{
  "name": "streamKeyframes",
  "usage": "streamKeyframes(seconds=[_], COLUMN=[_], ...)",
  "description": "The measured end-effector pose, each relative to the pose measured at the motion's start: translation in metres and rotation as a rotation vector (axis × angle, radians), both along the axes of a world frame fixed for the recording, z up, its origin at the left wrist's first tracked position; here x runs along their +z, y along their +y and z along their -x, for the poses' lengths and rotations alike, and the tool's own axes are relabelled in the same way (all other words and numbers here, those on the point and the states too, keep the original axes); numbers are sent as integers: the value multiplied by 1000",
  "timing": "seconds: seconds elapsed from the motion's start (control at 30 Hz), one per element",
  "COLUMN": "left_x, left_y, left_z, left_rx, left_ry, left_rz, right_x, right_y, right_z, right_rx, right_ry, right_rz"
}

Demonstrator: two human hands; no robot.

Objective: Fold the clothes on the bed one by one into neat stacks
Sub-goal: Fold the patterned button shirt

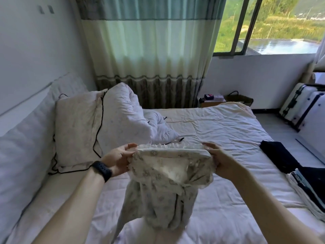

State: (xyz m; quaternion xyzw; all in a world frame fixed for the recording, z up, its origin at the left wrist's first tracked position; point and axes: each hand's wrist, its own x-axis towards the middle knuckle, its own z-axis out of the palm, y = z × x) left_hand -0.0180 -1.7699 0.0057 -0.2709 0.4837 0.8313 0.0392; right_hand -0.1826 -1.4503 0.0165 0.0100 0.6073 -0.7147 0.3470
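I hold a pale floral garment (161, 187) with a lace-trimmed upper edge up above the bed (219, 131). My left hand (119, 159), with a black watch on its wrist, grips the left end of that edge. At the right end my right hand (219, 161) grips it. The edge is stretched between both hands and the rest of the cloth hangs down in loose folds toward the sheet. A dark folded garment (279, 157) lies at the bed's right side, and a stack of folded clothes (309, 189) sits just in front of it.
Two pillows (79, 127) and a bunched duvet (126, 111) lie at the left along the headboard. Beyond the bed stand a small side table (211, 100) and a basket (241, 99). A white suitcase (304, 106) stands on the floor at the right.
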Motion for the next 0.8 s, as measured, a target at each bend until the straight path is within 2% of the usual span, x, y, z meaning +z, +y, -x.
streamKeyframes(seconds=[0.07, 0.17, 0.23, 0.3, 0.37, 0.43, 0.5, 0.57, 0.63, 0.67, 0.7, 0.73, 0.8], left_x=[-11, -10, -4, -6, -7, -5, -4, 1, 5, 4, -1, -10, -21], left_y=[15, 38, 43, 47, 54, 57, 49, 39, 38, 41, 44, 47, 49], left_z=[7, 7, 5, 7, 12, 13, 13, 9, 8, 9, 12, 13, 11], left_rx=[130, -58, -295, -469, -493, -367, -259, -230, -67, 14, 40, -3, -119], left_ry=[16, -89, -153, -198, -201, -148, -110, -51, 49, 31, -20, -88, -183], left_rz=[-75, 185, 467, 883, 1285, 1518, 1539, 1398, 1079, 920, 822, 833, 1015], right_x=[-9, -18, -17, -24, -29, -33, -24, -7, 7, 8, 6, -1, -15], right_y=[-1, 4, 10, 16, 18, 22, 28, 33, 32, 29, 26, 23, 22], right_z=[-4, -4, -9, -8, -9, -3, 4, 7, 2, -1, -5, -7, -11], right_rx=[-31, 33, 246, 475, 522, 514, 434, 417, 344, 276, 212, 196, 275], right_ry=[59, 255, 552, 859, 1100, 1172, 1032, 819, 553, 396, 306, 307, 484], right_rz=[-42, -207, -518, -864, -961, -886, -703, -495, -288, -207, -182, -238, -490])
